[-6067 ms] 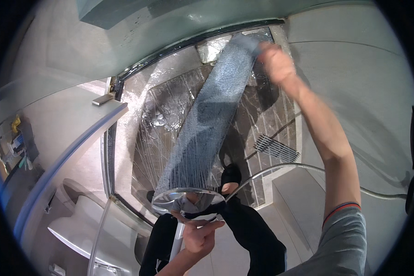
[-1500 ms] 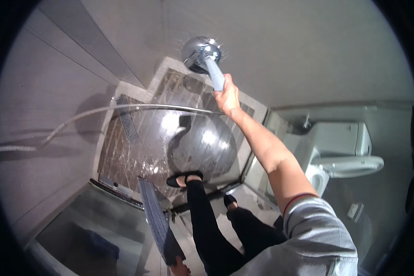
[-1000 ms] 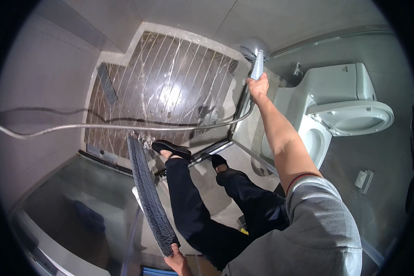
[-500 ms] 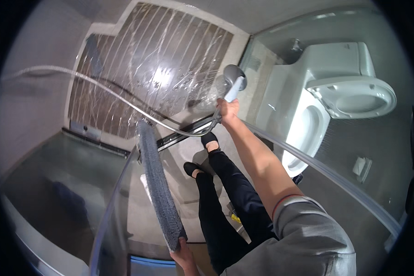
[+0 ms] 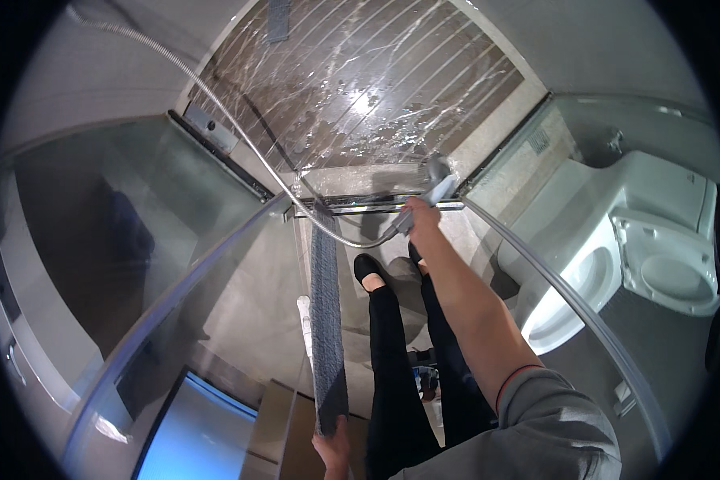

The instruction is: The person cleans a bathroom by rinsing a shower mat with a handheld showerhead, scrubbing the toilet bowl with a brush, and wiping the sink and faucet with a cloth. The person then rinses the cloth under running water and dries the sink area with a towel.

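My right hand [image 5: 421, 218] is closed around the handle of a grey and white handheld shower head [image 5: 439, 170], held over the sill of the shower. From the handle's lower end a ribbed metal shower hose [image 5: 248, 144] curves up to the far left. At the lower middle, my left hand [image 5: 334, 446] grips the near end of a long grey fuzzy strip, which looks like a flat mop pad [image 5: 326, 312]. The strip reaches away from me, its far end close to the sill. Beyond the sill, the striped brown shower floor [image 5: 336, 72] is wet and glossy.
Glass panels with clear edge strips [image 5: 568, 300] stand on both sides. To the right is a white toilet [image 5: 592, 288], its lid raised. A white handle-like object [image 5: 304, 318] lies beside the grey strip. A small grey piece [image 5: 278, 20] rests on the far shower floor.
The whole view has turned, so the shower floor and toilet appear farther right. My right hand has brought the shower head lower toward the sill. Both hands keep their holds.
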`<move>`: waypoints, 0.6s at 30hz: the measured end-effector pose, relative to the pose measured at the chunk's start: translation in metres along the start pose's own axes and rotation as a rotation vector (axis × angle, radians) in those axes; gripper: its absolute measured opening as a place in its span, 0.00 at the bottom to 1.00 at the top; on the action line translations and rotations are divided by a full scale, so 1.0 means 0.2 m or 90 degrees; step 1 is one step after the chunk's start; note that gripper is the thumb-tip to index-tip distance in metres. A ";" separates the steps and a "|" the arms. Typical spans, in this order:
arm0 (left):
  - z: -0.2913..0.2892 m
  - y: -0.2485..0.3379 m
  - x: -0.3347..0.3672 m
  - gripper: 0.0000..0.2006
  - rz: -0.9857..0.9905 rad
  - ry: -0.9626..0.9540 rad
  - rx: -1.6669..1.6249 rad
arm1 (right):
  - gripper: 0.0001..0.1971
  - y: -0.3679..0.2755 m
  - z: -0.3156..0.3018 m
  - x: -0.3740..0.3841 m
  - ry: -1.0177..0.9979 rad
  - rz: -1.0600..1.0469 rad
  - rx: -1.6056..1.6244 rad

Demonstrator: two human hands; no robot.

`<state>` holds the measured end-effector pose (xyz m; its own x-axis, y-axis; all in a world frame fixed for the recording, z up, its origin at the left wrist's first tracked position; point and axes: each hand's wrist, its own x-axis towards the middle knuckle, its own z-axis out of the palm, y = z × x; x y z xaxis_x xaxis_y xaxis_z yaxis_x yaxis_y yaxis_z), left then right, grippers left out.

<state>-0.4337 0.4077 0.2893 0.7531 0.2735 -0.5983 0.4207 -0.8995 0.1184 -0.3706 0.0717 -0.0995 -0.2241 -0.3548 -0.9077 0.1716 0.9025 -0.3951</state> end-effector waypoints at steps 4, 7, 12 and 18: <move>0.00 0.03 -0.24 0.17 -0.070 -0.038 0.031 | 0.12 0.10 0.16 -0.28 -0.184 0.141 -0.030; -0.02 0.08 -0.34 0.21 -0.071 -0.064 -0.032 | 0.05 0.04 0.18 -0.22 -0.276 0.107 -0.044; 0.03 0.00 -0.51 0.24 -0.122 -0.067 -0.113 | 0.03 -0.19 0.17 -0.09 -0.238 -0.006 -0.087; 0.12 -0.11 -0.52 0.15 -0.333 -0.118 -0.286 | 0.05 -0.05 0.32 -0.40 -0.397 0.091 -0.151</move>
<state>-0.5341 0.3896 0.3301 0.3144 0.5330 -0.7856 0.9009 -0.4283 0.0699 -0.2936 0.0755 -0.0315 0.3920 -0.2387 -0.8885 -0.0720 0.9548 -0.2883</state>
